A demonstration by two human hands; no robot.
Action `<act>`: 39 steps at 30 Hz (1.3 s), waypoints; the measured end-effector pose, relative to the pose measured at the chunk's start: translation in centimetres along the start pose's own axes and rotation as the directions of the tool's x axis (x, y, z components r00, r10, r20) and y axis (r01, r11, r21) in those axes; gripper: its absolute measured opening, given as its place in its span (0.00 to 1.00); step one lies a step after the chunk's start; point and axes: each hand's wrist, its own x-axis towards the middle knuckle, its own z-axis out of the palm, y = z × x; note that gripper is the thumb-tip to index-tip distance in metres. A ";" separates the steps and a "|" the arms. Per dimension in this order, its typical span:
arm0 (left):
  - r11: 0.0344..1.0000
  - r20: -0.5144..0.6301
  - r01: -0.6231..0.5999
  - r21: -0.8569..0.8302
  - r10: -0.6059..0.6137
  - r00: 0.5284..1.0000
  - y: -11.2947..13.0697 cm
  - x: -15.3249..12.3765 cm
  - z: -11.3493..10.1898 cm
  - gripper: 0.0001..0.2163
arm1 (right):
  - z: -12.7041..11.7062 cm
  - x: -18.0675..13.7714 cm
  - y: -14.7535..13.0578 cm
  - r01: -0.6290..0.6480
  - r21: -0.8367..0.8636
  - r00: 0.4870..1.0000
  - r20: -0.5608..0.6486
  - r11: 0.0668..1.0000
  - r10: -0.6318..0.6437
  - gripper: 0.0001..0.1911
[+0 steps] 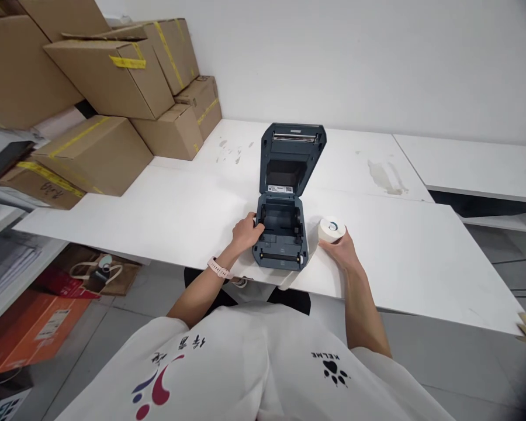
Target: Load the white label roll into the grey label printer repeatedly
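Note:
A dark grey label printer [280,257] stands on the white table with its lid [291,158] raised and its inner bay exposed. My left hand [247,231] grips the printer's left side wall, the thumb over the rim and the fingers outside. To the right of the printer, my right hand [342,250] is closed round a white label roll [332,229]. A pale strip [304,270] runs from beside the roll down over the table's front edge. The roll is apart from the printer, and its core faces up.
Cardboard boxes [114,82] with yellow tape are stacked at the back left of the white table [193,193]. A white wall [355,64] rises behind. On the floor at left lies an orange box [39,327]. A gap with a shelf [482,204] is at right.

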 end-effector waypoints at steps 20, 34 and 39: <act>1.000 -0.004 -0.013 -0.009 0.013 1.000 -0.4 0.1 0.2 0.21 | 10.3 5.5 -13.7 0.743 -0.599 0.636 0.771 0.299 -0.035 0.37; 0.996 -0.001 -0.007 -0.087 0.007 1.000 -0.6 -0.1 0.3 0.22 | 6.7 8.8 -20.8 0.589 -0.168 0.794 -0.059 0.791 -0.604 0.30; 0.958 0.003 -0.046 -0.281 0.049 0.999 -2.2 -1.6 0.0 0.28 | 6.0 9.0 -20.8 0.399 0.153 0.910 0.055 0.904 -0.411 0.38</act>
